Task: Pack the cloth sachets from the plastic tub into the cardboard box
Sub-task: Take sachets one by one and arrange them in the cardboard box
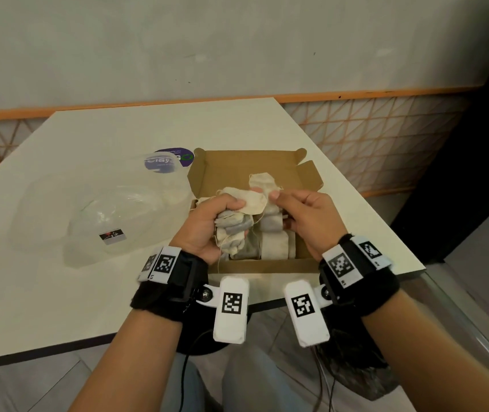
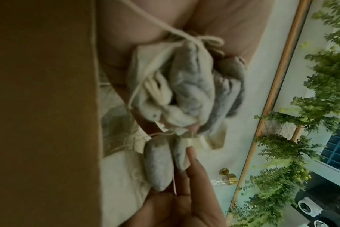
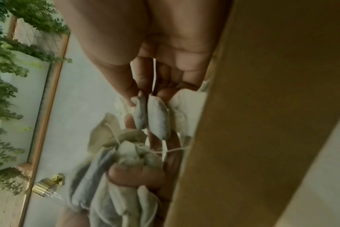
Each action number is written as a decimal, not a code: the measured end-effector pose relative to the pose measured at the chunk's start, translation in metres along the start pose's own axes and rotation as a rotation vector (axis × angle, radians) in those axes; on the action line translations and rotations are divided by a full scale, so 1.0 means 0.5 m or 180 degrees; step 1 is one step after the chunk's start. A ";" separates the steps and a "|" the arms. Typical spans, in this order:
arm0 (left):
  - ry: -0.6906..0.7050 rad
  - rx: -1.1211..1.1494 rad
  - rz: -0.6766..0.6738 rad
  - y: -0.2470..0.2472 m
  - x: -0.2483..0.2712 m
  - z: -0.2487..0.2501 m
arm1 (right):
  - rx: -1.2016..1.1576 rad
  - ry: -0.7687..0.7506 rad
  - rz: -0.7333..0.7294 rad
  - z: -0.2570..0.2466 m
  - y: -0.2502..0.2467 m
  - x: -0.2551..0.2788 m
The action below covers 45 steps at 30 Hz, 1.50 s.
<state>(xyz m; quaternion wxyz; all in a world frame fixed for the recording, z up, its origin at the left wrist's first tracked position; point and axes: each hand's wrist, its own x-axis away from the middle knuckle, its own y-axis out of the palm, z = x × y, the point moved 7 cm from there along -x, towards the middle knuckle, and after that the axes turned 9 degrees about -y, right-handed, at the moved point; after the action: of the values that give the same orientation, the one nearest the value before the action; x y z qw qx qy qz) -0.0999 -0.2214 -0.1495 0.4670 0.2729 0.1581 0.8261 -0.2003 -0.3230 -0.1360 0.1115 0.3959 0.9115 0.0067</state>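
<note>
An open cardboard box (image 1: pixel 305 176) sits near the table's right front corner, with several cream cloth sachets (image 1: pixel 276 245) lying inside. Over the box my left hand (image 1: pixel 216 215) grips a bunch of grey and cream sachets (image 1: pixel 234 227), seen crumpled in the left wrist view (image 2: pixel 184 92). My right hand (image 1: pixel 291 203) pinches two sachets (image 3: pixel 153 113) by their tops, beside the bunch; their upper ends (image 1: pixel 262 181) stick up above both hands. Loose strings trail from the bags. The clear plastic tub (image 1: pixel 100 221) stands to the left of the box and looks empty.
A clear lid with a purple label (image 1: pixel 169 162) lies behind the tub. The white table (image 1: pixel 73 292) ends close to my body and on the right just past the box. An orange lattice rail (image 1: pixel 371 144) and a wall stand behind.
</note>
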 end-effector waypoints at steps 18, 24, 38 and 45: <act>0.0101 -0.0242 -0.0003 0.022 0.021 0.005 | -0.0983 -0.0537 -0.0053 -0.015 -0.011 -0.001; 0.0001 -0.0321 -0.0257 0.025 0.023 0.004 | -0.0414 -0.0609 0.0271 -0.013 -0.020 0.000; 0.0221 0.0047 -0.0106 0.011 0.020 0.014 | -0.0628 -0.0467 0.0292 -0.010 -0.023 -0.006; 0.0032 -0.0455 -0.0288 0.031 0.024 -0.002 | -0.0797 -0.0470 0.0256 -0.017 -0.016 -0.002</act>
<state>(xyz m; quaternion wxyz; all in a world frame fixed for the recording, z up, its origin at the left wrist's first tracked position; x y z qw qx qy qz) -0.1160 -0.2190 -0.1388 0.5213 0.2273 0.1132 0.8147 -0.2069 -0.3285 -0.1282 0.2264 0.4145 0.8762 0.0957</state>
